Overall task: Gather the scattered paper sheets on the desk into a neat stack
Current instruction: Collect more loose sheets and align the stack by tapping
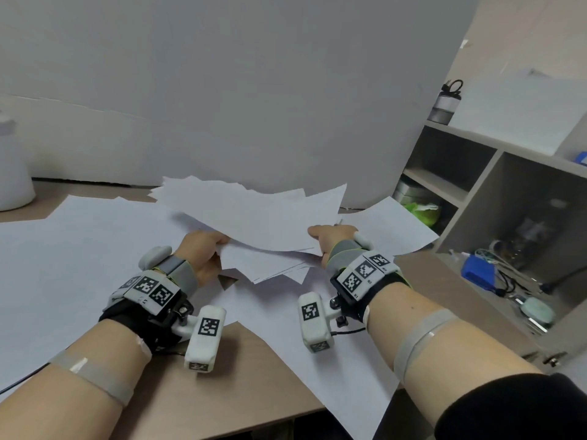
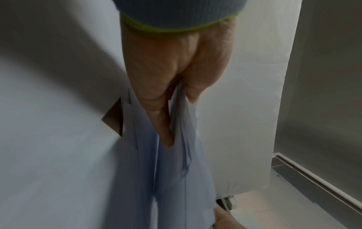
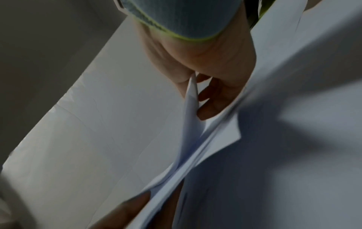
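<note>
Judging by the ragged edges, maybe halfway: a loose bundle of sheets [image 1: 254, 217] is pinched between left hand [image 1: 203, 249] and right hand [image 1: 333, 242], while more sheets [image 1: 79, 249] are left flat beneath and beside them.

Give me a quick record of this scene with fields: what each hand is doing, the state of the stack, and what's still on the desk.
left hand: grips the bundle's left edge
right hand: grips its right edge
paper bundle: lifted, edges uneven, not squared
loose sheets: large sheets lie flat on the desk
shelf unit: right of desk, holds clutter
</note>
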A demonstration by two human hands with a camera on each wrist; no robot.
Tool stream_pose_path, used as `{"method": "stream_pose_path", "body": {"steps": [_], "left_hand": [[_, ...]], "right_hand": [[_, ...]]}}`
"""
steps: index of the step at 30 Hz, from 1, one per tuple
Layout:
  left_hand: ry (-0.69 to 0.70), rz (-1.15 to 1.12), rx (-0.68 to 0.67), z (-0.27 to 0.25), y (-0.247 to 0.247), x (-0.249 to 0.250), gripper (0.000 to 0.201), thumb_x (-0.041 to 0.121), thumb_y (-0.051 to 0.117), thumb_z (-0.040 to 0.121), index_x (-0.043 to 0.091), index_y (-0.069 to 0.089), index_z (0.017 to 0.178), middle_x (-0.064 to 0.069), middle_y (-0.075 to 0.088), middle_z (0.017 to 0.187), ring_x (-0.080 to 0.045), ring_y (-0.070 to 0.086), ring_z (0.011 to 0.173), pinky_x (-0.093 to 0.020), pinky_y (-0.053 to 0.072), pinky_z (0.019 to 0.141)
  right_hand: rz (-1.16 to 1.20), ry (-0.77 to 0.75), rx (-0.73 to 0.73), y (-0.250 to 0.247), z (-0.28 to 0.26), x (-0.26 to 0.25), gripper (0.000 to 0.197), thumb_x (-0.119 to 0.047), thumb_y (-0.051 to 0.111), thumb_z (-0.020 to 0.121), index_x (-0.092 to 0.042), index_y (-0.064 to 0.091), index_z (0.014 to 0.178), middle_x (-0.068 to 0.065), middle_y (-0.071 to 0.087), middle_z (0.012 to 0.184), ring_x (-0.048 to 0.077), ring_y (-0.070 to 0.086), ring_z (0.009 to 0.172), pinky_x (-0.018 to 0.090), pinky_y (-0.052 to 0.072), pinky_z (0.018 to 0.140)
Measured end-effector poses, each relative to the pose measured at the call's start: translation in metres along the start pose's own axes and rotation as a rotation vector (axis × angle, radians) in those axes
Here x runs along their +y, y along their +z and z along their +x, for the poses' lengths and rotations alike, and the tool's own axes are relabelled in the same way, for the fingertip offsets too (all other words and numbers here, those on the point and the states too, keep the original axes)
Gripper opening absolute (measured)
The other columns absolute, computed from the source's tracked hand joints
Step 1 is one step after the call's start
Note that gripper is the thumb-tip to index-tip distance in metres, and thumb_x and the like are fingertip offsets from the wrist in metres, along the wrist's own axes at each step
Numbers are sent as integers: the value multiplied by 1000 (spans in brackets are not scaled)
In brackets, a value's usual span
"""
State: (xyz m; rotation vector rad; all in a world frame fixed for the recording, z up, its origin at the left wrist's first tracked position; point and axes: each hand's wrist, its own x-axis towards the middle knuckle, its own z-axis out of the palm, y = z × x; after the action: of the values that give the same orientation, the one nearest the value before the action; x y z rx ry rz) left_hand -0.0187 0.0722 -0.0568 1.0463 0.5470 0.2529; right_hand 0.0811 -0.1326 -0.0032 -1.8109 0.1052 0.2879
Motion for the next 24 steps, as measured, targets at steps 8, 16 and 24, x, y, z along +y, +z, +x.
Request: {"method": "stream_pose_path", "body": {"steps": [8, 16, 24], "left_hand": [[-138, -53, -307, -10, -7, 0, 26, -2, 59, 81, -1, 56, 107, -21, 57, 112, -48, 62, 109, -59, 57, 80], [-154, 56, -88, 1, -8, -3, 22, 9, 50, 101, -2, 54, 119, -23, 68, 102, -39, 67, 87, -48, 59, 52], [-44, 65, 57, 3, -15, 4, 45, -22, 42, 88, -7, 46, 130, -29, 58, 122, -45, 65, 93, -50, 58, 64]], "right_hand": [[19, 113, -84, 19, 12, 25, 75, -13, 91, 50, 0, 64, 119, 18, 71, 109, 38, 71, 98, 54, 60, 81], [-94, 261, -345, 14, -11, 30, 18, 2, 76, 83, -7, 67, 96, 10, 74, 88, 24, 71, 76, 37, 62, 61], [-289, 124, 59, -14, 19, 7, 72, -39, 78, 73, -6, 47, 128, 8, 61, 107, 31, 63, 89, 41, 59, 74]]}}
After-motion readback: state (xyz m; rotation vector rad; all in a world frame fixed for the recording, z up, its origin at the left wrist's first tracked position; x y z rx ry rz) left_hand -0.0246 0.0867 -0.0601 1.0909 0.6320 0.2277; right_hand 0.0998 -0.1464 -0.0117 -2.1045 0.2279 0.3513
